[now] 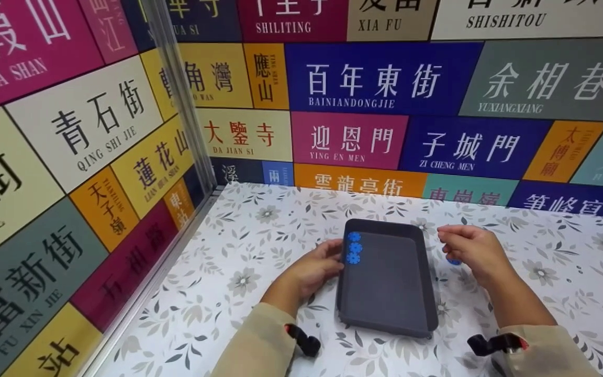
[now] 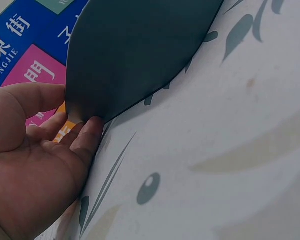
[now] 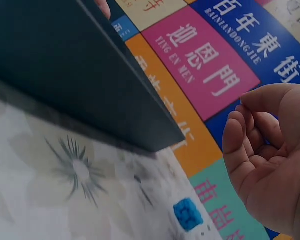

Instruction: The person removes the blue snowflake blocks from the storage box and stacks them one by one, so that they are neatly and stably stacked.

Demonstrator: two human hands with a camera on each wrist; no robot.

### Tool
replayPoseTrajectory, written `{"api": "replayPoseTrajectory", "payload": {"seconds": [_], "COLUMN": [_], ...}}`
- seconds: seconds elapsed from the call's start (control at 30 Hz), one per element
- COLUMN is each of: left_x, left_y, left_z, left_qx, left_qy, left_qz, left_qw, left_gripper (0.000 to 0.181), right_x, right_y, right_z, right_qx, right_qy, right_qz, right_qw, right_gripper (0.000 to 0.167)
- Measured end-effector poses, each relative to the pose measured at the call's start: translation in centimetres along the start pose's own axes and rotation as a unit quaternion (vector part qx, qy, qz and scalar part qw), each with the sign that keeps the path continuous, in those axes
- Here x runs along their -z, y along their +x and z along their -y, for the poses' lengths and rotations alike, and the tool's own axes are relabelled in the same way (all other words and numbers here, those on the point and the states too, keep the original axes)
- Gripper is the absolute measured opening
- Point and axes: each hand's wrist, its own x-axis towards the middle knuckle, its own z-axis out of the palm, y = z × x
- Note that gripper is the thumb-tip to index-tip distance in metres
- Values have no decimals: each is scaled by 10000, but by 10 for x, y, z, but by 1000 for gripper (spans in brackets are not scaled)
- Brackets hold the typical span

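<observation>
A dark grey rectangular tray (image 1: 390,283) lies on the table, with three blue snowflake-shaped discs (image 1: 354,247) in a column by the upper part of its left wall. My left hand (image 1: 314,269) holds the tray's left side, and in the left wrist view thumb and fingers grip its outer wall. To the right of the tray, my right hand (image 1: 474,251) is raised above the table. Its thumb and fingertips come together, and I see nothing between them. Partly hidden below it is a blue piece (image 1: 454,261) on the table, which also appears in the right wrist view (image 3: 187,215).
A white cloth (image 1: 244,283) with grey leaves and flowers covers the table. Colourful panels (image 1: 375,89) with Chinese lettering stand behind it and along the left side. Both sleeves carry a small black wrist device (image 1: 304,340).
</observation>
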Motion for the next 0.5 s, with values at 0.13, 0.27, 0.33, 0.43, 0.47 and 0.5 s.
{"api": "replayPoseTrajectory", "payload": {"seconds": [0.13,0.27,0.33,0.43,0.47,0.5], "left_x": [0,0,0,0,0,0], "left_y": [1,1,1,1,1,1], "left_z": [0,0,0,0,0,0], "left_qx": [12,8,-6,5,1,-1], "left_qy": [-9,31,70,53,52,60], "left_qz": [14,9,4,-4,1,10], "left_qw": [10000,10000,10000,10000,10000,10000], "left_gripper": [73,73,72,72,72,73], "right_x": [-13,-26,-33,-45,-49,-54], "right_y": [-1,0,2,6,7,9], "right_z": [11,20,24,29,30,31], "right_qx": [188,328,377,447,463,470], "right_qy": [82,86,131,191,226,270], "right_qz": [32,5,-2,18,40,65], "right_qw": [9998,9994,9992,9988,9987,9985], "right_gripper": [5,5,5,5,4,4]}}
